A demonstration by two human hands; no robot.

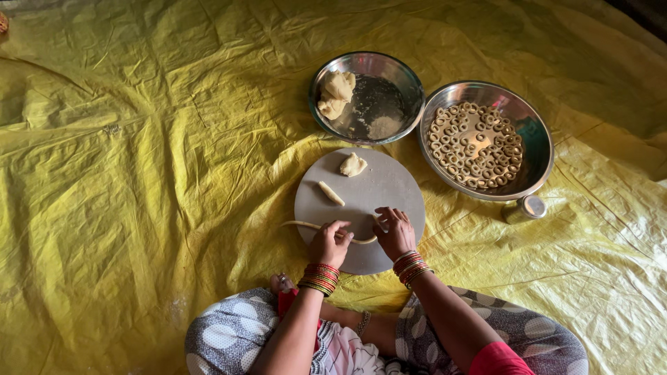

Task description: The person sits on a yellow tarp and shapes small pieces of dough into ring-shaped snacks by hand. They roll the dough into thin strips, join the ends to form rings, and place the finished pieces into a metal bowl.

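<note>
Resting on the near half of a round grey board, both hands press down on a thin dough rope that runs along the board's near-left edge and pokes out past its left rim. The left hand lies palm-down over the rope's middle, fingers curled flat, and the right hand sits just beside it over the rope's right end; neither grips anything, and the two hands are a little apart. Further up the board lie a short dough stick and a small dough lump near the far edge. Beyond the board stand a steel bowl with dough and a steel pan of dough rings. The rope's stretch beneath the palms is hidden, so how its right end finishes cannot be told
</note>
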